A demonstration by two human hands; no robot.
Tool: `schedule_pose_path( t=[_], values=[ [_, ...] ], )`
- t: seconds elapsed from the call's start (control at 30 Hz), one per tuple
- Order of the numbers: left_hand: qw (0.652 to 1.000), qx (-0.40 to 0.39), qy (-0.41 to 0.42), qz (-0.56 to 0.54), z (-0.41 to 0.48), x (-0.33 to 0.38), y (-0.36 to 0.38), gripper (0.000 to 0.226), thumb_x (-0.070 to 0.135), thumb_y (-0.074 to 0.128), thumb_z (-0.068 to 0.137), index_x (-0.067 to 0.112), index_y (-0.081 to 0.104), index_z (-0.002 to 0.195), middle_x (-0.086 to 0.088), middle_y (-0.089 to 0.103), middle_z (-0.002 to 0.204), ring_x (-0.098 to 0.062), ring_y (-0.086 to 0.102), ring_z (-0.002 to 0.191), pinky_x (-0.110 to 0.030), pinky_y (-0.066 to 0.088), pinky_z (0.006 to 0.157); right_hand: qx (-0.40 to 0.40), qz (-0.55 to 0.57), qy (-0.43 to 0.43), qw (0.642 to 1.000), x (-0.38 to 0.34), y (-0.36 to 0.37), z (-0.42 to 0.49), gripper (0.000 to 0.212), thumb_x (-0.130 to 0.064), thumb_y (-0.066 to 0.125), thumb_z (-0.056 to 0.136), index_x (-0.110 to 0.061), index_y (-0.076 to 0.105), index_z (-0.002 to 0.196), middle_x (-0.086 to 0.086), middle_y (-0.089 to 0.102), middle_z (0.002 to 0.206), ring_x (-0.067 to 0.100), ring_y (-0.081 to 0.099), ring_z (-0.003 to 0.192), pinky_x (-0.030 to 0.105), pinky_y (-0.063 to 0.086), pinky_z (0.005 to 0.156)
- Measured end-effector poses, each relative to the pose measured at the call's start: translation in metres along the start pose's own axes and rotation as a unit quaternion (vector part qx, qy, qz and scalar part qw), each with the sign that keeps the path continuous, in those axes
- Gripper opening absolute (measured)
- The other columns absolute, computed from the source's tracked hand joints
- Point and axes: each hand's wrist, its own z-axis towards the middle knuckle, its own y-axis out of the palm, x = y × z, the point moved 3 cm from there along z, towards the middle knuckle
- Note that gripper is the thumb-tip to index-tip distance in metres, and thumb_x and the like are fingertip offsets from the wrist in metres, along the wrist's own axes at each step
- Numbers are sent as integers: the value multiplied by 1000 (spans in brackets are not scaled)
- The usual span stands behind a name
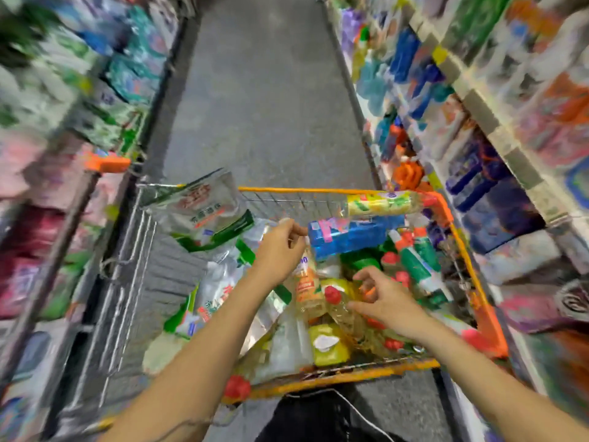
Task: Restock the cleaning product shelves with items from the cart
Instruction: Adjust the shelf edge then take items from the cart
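The blue pack [350,234] lies crosswise atop the cart [302,189] load, long axis left-right. The left hand [280,250] fingers curl at its left end; pinch unconfirmed. The right hand [389,304] fingers spread over a red-capped bottle [334,298].

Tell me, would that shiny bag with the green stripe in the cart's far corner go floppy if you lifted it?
Probably floppy: the pouch is soft film, already creased and leaning at the cart rim. Its glossy skin may feel slippery. It bulges a little, so it is maybe heavy for its size.
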Motion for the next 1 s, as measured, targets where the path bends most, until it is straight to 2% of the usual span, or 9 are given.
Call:
schedule_pose_path(
  t=[0.07,0.17,0.3,0.4,0.5,0.7,0.87,0.97,1.0],
  values=[
    [999,-46,-8,11,1,-22,7,13,0,55,90,6,63,97,1,59,79,-10,53,66,-15,40,63,-26,-64,28,997,21,31,22,53,-20,81,72,-14,50,114,0,50,98,18,48,90,28,34,71],
    [993,-103,-13,54,7,-46,23,18,4,56,90,7,65,105,-3,64,92,-17,58,83,-27,45,77,-37,-112,55,992,42,62,39,62,-22,80,74,-11,45,125,6,49,119,23,47,114,25,33,81],
    [984,-154,-22,89,12,-59,42,18,12,57,89,11,64,106,-7,65,100,-24,61,93,-34,48,81,-2,-139,98,985,59,79,49,73,-28,77,79,-10,36,138,9,40,135,26,37,130,33,35,103],
    [978,-175,-49,105,14,-63,52,17,18,56,91,18,62,107,3,60,94,-21,60,93,-36,50,80,11,-139,94,986,66,87,49,69,-27,78,77,-12,39,131,8,47,125,28,47,119,38,45,92],
    [977,-177,-61,102,12,-64,57,16,20,56,93,18,63,107,6,59,94,-18,60,95,-33,50,81,18,-175,88,980,67,91,45,66,-22,75,79,-13,38,132,7,51,124,27,52,111,37,47,83],
    [959,-269,12,89,7,-62,65,39,12,71,83,16,59,121,0,59,118,-8,52,103,-15,37,83,73,-122,81,986,66,69,37,55,-26,71,82,-14,46,130,6,57,117,28,58,108,36,47,80],
    [941,-320,64,87,6,-46,70,58,21,77,79,18,52,131,-1,54,130,-15,51,116,-30,42,100,114,-44,47,991,34,22,22,63,-29,82,73,-18,54,128,1,64,118,22,59,109,36,49,89],
    [931,-347,100,63,3,-29,73,71,33,79,77,20,46,138,2,49,139,-13,47,124,-31,39,105,99,9,-24,995,-5,-22,10,48,-24,86,69,-29,59,108,-12,66,105,4,61,96,23,47,81],
    [930,-352,103,37,2,-21,73,72,35,79,77,23,45,138,5,49,140,-10,46,126,-28,39,106,86,32,-42,995,-18,-37,5,47,-22,87,68,-34,60,105,-15,67,102,0,62,93,22,49,81]
  ],
)
